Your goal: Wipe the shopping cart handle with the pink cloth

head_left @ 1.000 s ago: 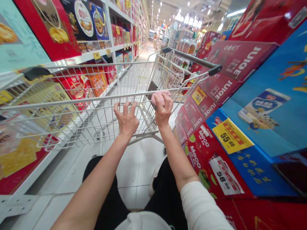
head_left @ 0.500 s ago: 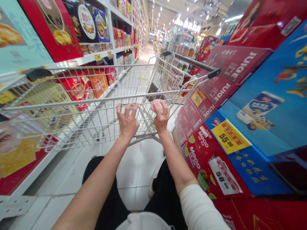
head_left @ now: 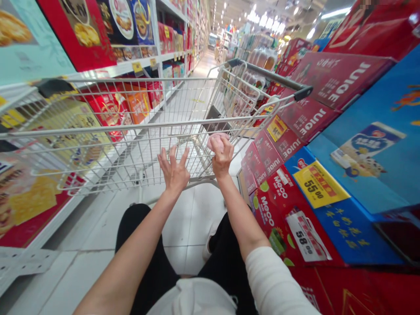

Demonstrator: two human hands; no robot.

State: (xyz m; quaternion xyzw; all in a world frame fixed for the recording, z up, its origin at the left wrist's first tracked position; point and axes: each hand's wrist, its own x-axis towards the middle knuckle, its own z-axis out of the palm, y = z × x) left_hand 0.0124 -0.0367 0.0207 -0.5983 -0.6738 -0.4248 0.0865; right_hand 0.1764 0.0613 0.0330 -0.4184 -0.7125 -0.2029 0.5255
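A wire shopping cart (head_left: pixel 108 127) stands sideways in front of me, its dark handle (head_left: pixel 272 78) off to the right. My left hand (head_left: pixel 173 170) is open, fingers spread against the cart's near wire side below the top rail. My right hand (head_left: pixel 222 156) is closed around a small pink cloth (head_left: pixel 216 139), held against the same wire side. The basket looks to hold nothing.
Shelves of red, blue and orange gift boxes (head_left: pixel 78 30) run along the left. Stacked red juice cartons (head_left: pixel 328 83) and blue boxes (head_left: pixel 370 144) with yellow price tags (head_left: pixel 316 189) rise close on the right. The white tiled aisle (head_left: pixel 183 218) runs ahead.
My left hand has slid off the top rail and its fingers have spread lower on the wire side. My right hand with the pink cloth has dropped slightly.
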